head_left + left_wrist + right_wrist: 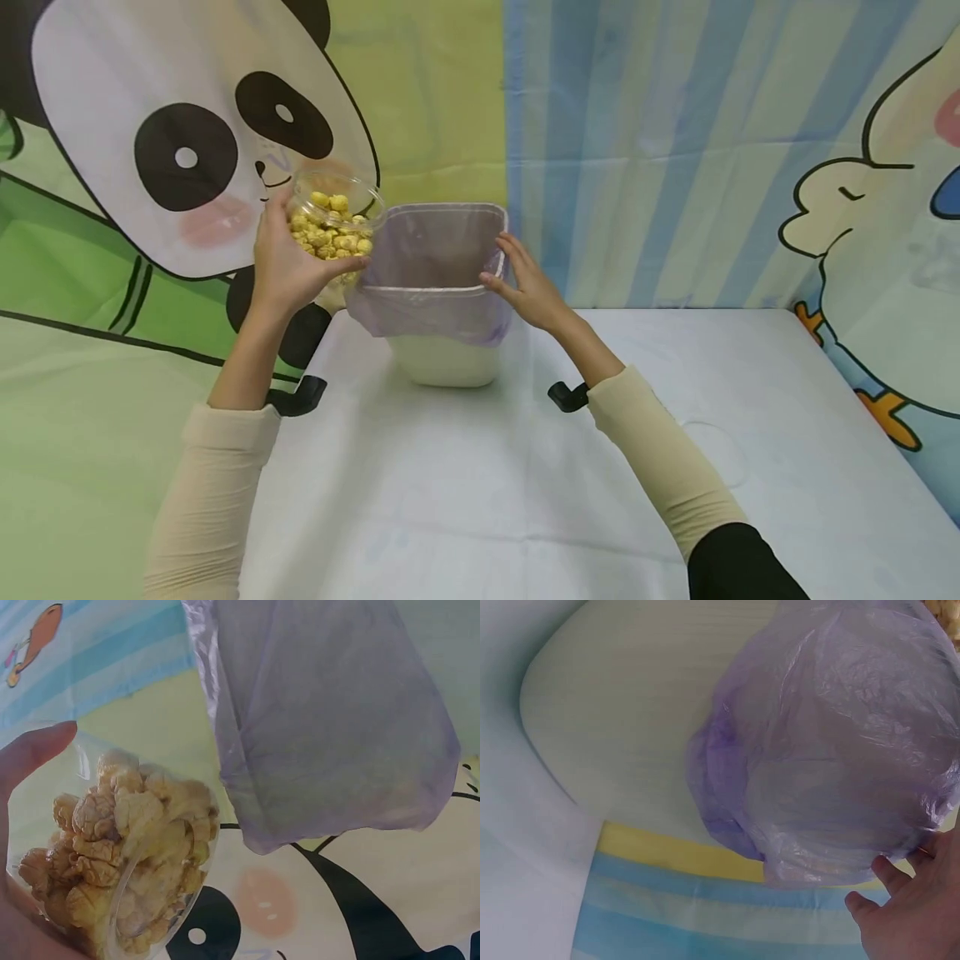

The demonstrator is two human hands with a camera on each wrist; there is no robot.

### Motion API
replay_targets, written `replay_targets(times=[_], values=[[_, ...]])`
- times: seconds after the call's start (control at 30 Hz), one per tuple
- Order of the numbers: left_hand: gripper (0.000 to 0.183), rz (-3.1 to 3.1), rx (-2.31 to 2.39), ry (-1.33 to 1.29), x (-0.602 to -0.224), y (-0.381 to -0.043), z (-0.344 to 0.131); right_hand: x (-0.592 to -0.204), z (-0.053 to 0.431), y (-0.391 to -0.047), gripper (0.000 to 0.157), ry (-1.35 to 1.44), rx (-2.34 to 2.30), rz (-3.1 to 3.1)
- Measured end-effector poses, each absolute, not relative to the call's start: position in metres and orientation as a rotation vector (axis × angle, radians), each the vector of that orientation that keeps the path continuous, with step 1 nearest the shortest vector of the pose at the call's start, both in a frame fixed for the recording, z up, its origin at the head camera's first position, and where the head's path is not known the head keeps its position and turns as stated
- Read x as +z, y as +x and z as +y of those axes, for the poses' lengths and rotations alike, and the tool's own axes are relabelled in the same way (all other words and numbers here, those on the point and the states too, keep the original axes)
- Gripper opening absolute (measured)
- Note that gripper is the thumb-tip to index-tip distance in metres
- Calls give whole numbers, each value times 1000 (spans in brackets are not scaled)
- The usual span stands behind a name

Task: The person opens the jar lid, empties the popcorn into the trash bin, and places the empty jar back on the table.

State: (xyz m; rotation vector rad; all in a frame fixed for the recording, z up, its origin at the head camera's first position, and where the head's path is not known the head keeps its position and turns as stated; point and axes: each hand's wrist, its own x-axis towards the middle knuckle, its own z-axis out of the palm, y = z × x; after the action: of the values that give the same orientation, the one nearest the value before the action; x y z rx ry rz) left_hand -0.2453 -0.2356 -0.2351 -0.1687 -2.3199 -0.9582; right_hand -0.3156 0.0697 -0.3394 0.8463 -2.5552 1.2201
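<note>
My left hand [288, 258] grips a clear plastic tub of popcorn [333, 233], the thumb toward the front and the tub leaning to the right. Yellow popcorn [124, 847] fills much of it in the left wrist view. Just right of the tub stands a white trash bin [446, 362], upright, lined with a translucent purple bag [442, 312] folded over its rim. My right hand [531, 287] touches the bin's right rim with spread fingertips. In the right wrist view its fingers [891, 876] lie beside the bag [840, 765].
The bin stands on a table covered in white cloth [465, 483], close to the back. Behind hangs a printed curtain [637, 125] with a panda and stripes. A dark wrist mount [300, 396] sticks out beside the left forearm, another [567, 397] beside the right.
</note>
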Motion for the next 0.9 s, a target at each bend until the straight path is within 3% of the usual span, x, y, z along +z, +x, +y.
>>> replay_targets(times=[0.47, 0.9], values=[[109, -2423, -540, -201, -234, -296, -235, -340, 69, -315, 84, 860, 1288, -2557], [102, -2489, -377, -322, -240, -313, -234, -341, 69, -314, 85, 865, 1305, -2542]])
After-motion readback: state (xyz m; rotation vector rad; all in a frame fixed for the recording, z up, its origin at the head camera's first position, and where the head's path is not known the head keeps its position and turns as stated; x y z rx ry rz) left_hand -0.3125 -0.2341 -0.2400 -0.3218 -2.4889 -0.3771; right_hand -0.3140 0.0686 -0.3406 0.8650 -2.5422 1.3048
